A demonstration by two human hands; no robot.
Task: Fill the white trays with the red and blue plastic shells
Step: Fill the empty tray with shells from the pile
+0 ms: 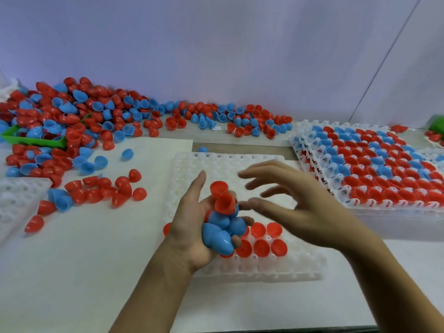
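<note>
The left hand [192, 227] grips a bunch of shells [224, 219], blue ones low in the palm and two red ones sticking up between thumb and fingers, the index finger pointing straight up. The right hand [295, 203] hovers just beside it with nothing in it, fingers spread and loosely bent, their tips blurred and close to the top red shell. Both hands hang over the tray [240, 169] that lies near the front edge of the table [96, 260]. In this tray a few red shells [262, 247] sit open side up in two short rows near its front edge, right of the left hand; the cells behind them show white. At the right edge of the table stands a stack of trays [312, 150], the top one packed with red and blue shells in every cell that shows. Along the back edge, against the wall [216, 44], runs a long pile [72, 111] of loose red and blue shells, highest in the back left corner, where it half buries a green bin [28, 139]. A smaller scatter of mostly red shells [108, 191] lies on the table left of the tray, and another white tray [16, 200] pokes in at the left edge. A single blue shell [202, 149] sits just behind the tray's back edge.
</note>
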